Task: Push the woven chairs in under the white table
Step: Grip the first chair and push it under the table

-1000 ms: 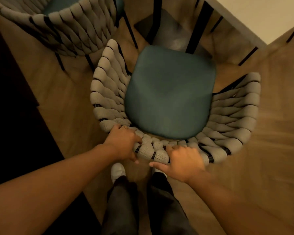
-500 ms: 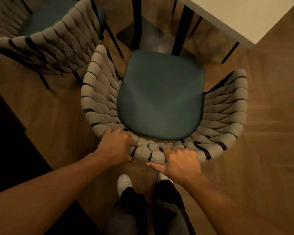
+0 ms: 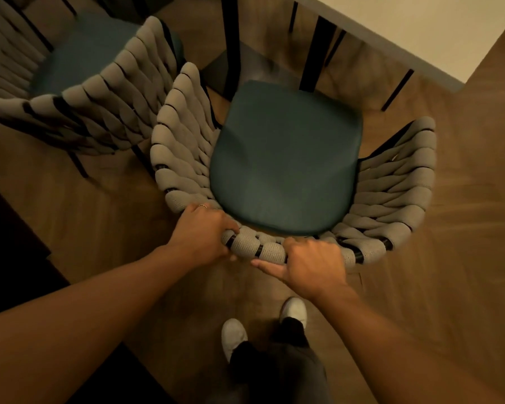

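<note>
A woven chair [image 3: 397, 188] with grey rope sides and a teal seat cushion stands in front of me, its front edge near the black legs of the white table [image 3: 420, 30]. My left hand [image 3: 201, 231] grips the top rail of the backrest at its left. My right hand [image 3: 309, 263] holds the same rail a little to the right, fingers curled over it and thumb stretched out along the back. A second woven chair [image 3: 105, 91] of the same kind stands at the upper left, close beside the first.
Black table legs [image 3: 229, 45] and a dark base plate [image 3: 245, 68] lie just beyond the seat. A dark piece of furniture [image 3: 9, 258] fills the left edge. My feet in white shoes [image 3: 233, 336] stand on the wooden floor [image 3: 464, 287] behind the chair.
The chair has slid away from my feet toward the table, with both hands still on the backrest rail. The second chair now takes up more of the upper left.
</note>
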Action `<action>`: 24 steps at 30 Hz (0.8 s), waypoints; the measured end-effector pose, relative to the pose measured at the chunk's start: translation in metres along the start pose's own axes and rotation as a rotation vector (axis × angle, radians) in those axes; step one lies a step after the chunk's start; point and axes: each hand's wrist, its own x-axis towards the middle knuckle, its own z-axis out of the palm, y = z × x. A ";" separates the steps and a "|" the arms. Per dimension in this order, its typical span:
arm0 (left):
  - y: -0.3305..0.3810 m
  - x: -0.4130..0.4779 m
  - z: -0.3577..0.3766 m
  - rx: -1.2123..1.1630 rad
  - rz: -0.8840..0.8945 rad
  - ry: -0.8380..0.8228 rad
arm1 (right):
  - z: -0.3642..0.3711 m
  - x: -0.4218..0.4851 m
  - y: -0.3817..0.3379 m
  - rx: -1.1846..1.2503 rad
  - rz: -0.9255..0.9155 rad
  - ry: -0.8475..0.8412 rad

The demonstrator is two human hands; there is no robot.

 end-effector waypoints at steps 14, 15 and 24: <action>-0.038 0.060 -0.057 -0.082 -0.079 0.022 | -0.010 0.081 0.019 -0.014 0.038 0.037; -0.041 0.063 -0.058 -0.051 -0.078 -0.011 | -0.009 0.082 0.019 -0.013 0.038 0.046; -0.074 0.091 -0.059 0.217 0.095 -0.123 | -0.004 0.081 0.014 -0.058 0.112 0.110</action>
